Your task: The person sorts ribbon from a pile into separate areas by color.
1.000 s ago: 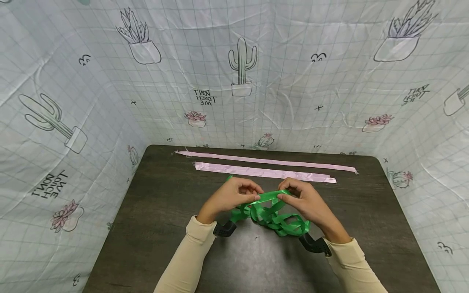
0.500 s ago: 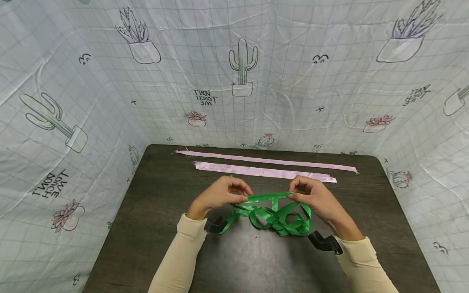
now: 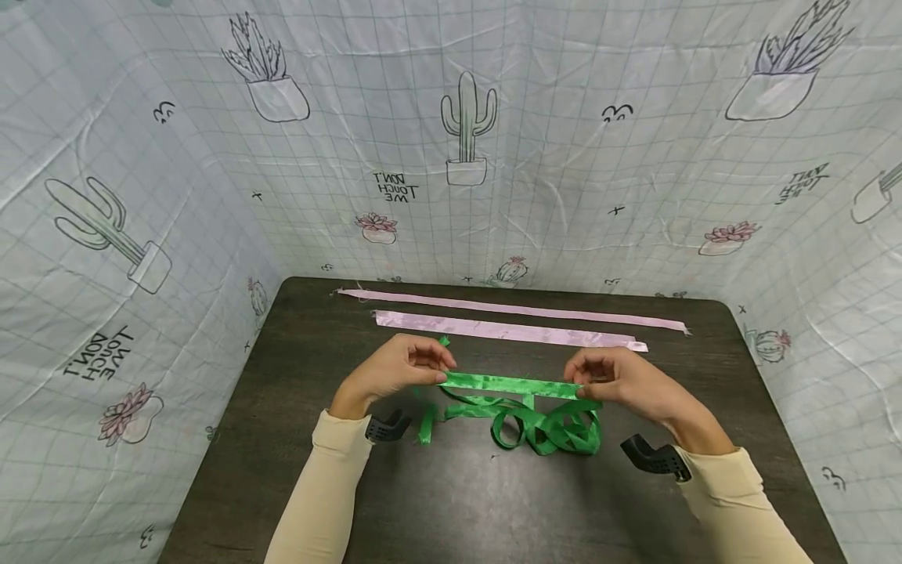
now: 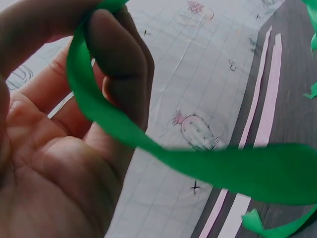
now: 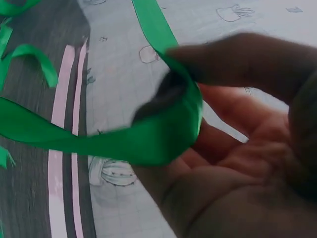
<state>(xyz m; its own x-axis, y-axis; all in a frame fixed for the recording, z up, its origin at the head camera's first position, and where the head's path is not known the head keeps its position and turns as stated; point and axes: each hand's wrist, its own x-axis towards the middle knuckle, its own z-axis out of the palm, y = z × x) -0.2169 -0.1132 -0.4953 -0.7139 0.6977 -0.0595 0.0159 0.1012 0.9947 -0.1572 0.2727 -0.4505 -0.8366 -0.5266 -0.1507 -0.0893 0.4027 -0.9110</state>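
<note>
A shiny green ribbon [image 3: 510, 384] is stretched between my two hands, near the middle of the table. My left hand [image 3: 391, 368] pinches it at one end of the taut stretch, thumb against fingers. At the other end my right hand [image 3: 634, 384] pinches it too. Loose loops of the green ribbon [image 3: 574, 429] hang and lie below the taut part, mostly toward the right hand. In the left wrist view the green ribbon [image 4: 237, 171] trails down from the fingers. The right wrist view shows the green ribbon [image 5: 168, 134] curving round the fingertips.
Two pink ribbons lie straight across the back of the dark table [image 3: 296, 486]: a narrower pink ribbon [image 3: 507, 310] behind and a wider pink ribbon [image 3: 507, 330] in front. A white cactus-print cloth [image 3: 564, 157] encloses the back and sides.
My hands have moved apart, left hand leftward and right hand rightward, drawing a longer length of green ribbon taut. The loops below have loosened and spread lower.
</note>
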